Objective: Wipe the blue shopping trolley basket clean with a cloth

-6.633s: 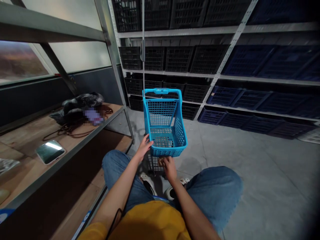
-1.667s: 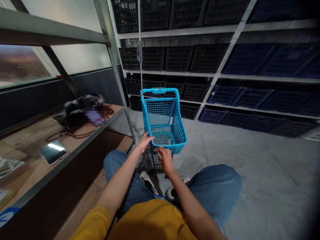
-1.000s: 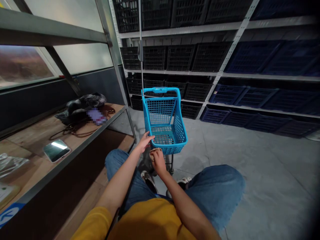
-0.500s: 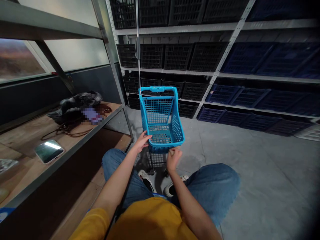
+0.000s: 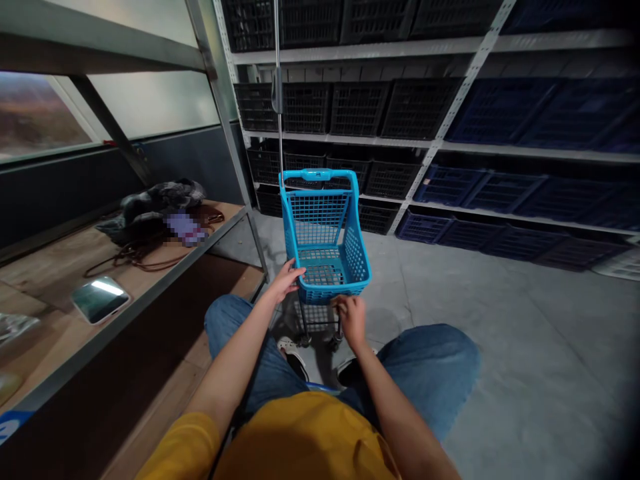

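A bright blue shopping cart (image 5: 327,291) with a plastic mesh basket stands on the floor between my knees. Nothing lies inside the basket. My left hand (image 5: 285,283) grips the basket's near left corner, its thumb over the rim and the other fingers along the outer side. My right hand (image 5: 352,315) is closed in a pinch just below the near rim, against or very close to the basket's front wall. A small brownish bit shows at its fingertips, too small to name.
Left, a wooden shelf (image 5: 55,293) holds a phone (image 5: 100,300), a dark plaid cloth (image 5: 160,200) and brown straps. A rack with black crates (image 5: 360,109) and blue crates (image 5: 445,185) stands behind the cart. A metal pole (image 5: 278,90) rises at the cart's left.
My right hand has shifted slightly right, its fingertips now pointing left along the basket's front. My left hand keeps its grip on the corner. The cart appears unmoved.
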Demonstrator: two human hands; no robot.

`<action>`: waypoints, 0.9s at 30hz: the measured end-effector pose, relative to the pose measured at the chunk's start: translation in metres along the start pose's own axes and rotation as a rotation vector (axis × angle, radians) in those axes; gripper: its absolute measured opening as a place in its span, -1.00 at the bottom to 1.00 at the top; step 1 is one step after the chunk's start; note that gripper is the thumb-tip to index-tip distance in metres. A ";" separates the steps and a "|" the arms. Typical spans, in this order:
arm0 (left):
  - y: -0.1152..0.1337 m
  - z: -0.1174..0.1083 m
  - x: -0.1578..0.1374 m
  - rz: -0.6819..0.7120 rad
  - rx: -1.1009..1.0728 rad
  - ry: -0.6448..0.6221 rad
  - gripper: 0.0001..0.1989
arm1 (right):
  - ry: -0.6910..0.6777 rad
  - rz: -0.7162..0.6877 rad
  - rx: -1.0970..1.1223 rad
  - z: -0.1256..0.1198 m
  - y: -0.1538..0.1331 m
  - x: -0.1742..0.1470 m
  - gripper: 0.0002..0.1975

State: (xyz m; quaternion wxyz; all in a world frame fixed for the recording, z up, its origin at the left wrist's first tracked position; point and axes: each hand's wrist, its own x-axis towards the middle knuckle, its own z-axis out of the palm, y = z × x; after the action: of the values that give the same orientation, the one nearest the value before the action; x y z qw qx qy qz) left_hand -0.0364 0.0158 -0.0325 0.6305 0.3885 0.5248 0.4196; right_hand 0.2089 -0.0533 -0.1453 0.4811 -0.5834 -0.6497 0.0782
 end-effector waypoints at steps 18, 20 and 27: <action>0.000 -0.005 0.000 0.009 0.005 0.028 -0.20 | -0.210 -0.279 0.200 0.075 -0.108 -0.025 -0.72; -0.001 -0.005 0.001 0.012 0.004 0.027 -0.22 | -0.252 -0.301 0.140 0.065 -0.102 -0.017 -0.69; -0.002 -0.006 0.000 0.010 -0.012 -0.004 -0.19 | 0.048 -0.002 -0.009 -0.005 -0.010 0.004 -0.86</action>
State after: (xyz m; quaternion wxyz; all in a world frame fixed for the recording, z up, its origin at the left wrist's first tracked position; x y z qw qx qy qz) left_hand -0.0419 0.0158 -0.0352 0.6317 0.3883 0.5193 0.4249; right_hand 0.2061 -0.0553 -0.1338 0.4942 -0.5864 -0.6389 0.0608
